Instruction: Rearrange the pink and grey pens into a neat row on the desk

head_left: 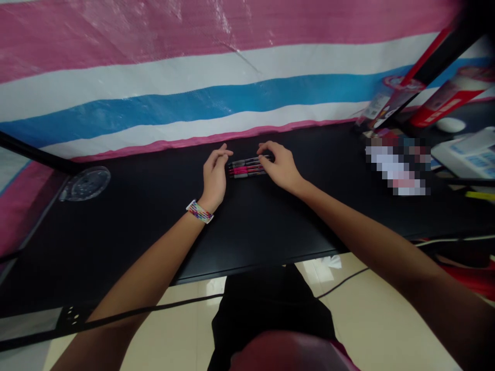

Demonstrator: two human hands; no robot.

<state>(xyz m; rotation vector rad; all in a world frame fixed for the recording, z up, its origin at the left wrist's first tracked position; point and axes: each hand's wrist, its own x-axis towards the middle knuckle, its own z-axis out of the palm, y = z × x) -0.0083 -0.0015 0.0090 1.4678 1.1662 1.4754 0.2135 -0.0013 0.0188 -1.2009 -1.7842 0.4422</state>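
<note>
A row of pens [247, 167] is lying on the table [154, 226], side by side, toward its far edge. The left hand [215, 175] is resting at their left ends; the right hand [280, 166] is covering their right ends. A round disc [85, 183] is lying far left. Boxes [444, 98] are standing far right

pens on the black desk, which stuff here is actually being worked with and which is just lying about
In hand:
- pens, a small row lying side by side
- left hand, at their left ends
- right hand, fingers on their right ends

Lying about:
- clear round lid, far left
- red boxes, far right
- cable below the desk edge
</note>
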